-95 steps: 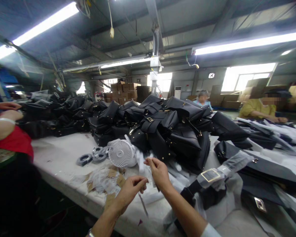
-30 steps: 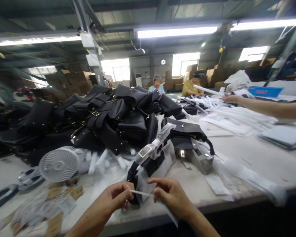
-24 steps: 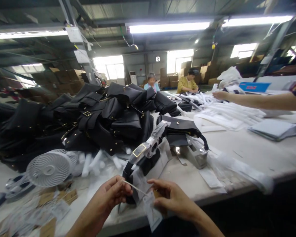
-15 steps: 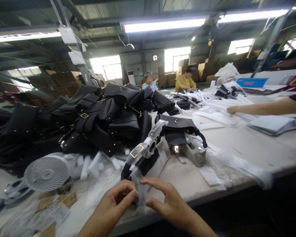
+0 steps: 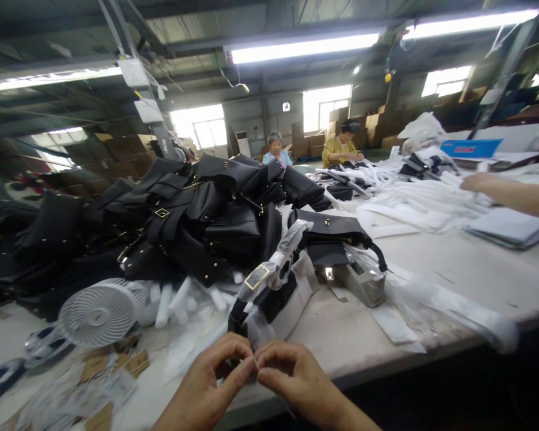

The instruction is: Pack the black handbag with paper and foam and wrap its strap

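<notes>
My left hand (image 5: 222,374) and my right hand (image 5: 294,371) meet at the table's front edge, thumbs and forefingers pinched together, fingertips almost touching. What lies between the fingertips is too small to make out. Just beyond them is a black bag strap (image 5: 237,317), and a loose end of clear plastic film (image 5: 258,326) hangs beside it. A plastic-wrapped strap with a gold rectangular buckle (image 5: 257,277) rises over a black bag body (image 5: 276,299) with white paper (image 5: 300,287) along its side.
Black bags (image 5: 184,221) are heaped at left behind a white fan (image 5: 99,314). Another black bag (image 5: 336,227) stands by a grey tape dispenser (image 5: 366,278). A co-worker's arm (image 5: 512,191) reaches in from the right over white strips. Two people sit across the table.
My right hand has closed from an open curve into a pinch and moved left against my left fingertips. The co-worker's hand has moved right and up. The view has shifted slightly.
</notes>
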Tool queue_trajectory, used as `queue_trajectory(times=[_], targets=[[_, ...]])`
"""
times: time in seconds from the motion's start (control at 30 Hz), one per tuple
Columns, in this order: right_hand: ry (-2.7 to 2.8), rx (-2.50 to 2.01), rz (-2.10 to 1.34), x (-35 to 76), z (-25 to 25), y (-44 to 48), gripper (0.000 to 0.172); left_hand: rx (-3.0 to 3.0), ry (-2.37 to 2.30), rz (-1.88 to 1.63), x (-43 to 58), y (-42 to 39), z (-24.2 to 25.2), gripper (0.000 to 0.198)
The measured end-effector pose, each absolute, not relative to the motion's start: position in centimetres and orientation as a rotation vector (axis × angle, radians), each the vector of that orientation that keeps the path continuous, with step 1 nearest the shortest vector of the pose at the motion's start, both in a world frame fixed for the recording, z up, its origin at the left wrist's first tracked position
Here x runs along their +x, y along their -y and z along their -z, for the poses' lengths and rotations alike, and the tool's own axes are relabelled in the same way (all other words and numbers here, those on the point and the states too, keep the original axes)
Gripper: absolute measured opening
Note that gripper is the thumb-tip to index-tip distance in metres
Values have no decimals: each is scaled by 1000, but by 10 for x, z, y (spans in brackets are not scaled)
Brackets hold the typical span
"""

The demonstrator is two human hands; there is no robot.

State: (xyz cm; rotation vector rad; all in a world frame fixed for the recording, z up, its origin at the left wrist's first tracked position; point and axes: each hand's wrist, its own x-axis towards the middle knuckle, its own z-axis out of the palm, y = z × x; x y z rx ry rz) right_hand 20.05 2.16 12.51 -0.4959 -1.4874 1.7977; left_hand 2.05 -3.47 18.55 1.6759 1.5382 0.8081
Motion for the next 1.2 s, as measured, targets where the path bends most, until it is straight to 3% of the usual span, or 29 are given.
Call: queue_trajectory(times=[0.3,0.6,0.83,1.07,1.2], targets=[[1346,-663,-1909,199,-133,-15,48,1350,-1449,-960,18,33,-157,41],[1530,-812,-1684,198,-132,-8,44,1476,-1651,-875,22,35,-154,35],[1337,-889,-1620,203,-124,-20,42,1469,-1532,-862,20,37,-163,32],[1471,-960,-1486,202,-133,-19,44,1441,-1592,-999,20,27,-164,49],[1519,-953,-1419,200,-139,-13,43,1516,-1530,-973,31,22,-162,37]])
